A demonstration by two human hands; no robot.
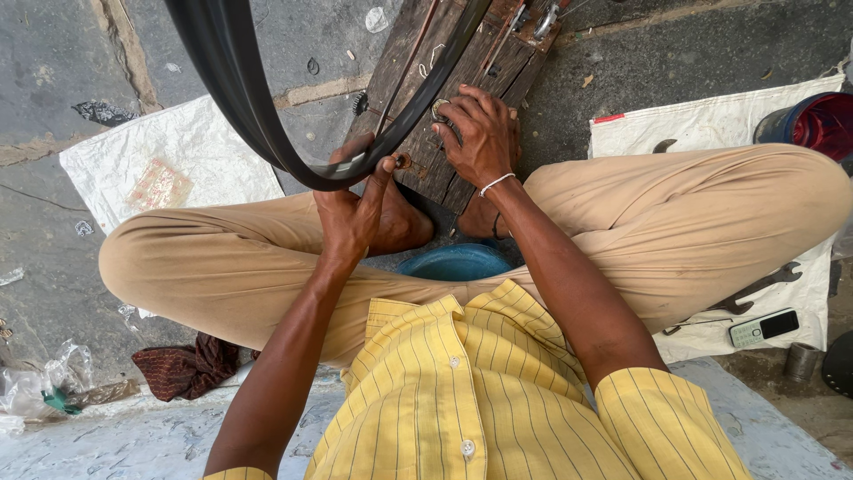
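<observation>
A black bicycle tyre on its rim curves from the top of the view down to my hands. My left hand grips the lowest part of the tyre from below, thumb up against it. My right hand presses on the rim just right of that, fingers curled over a small metal part on a dark wooden plank. I sit cross-legged in tan trousers and a yellow striped shirt, feet tucked under the wheel.
A blue bowl sits between my legs. White sacks lie on the stone floor at both sides. At right are a wrench, a small phone and a dark red bucket. A dark red cloth lies at left.
</observation>
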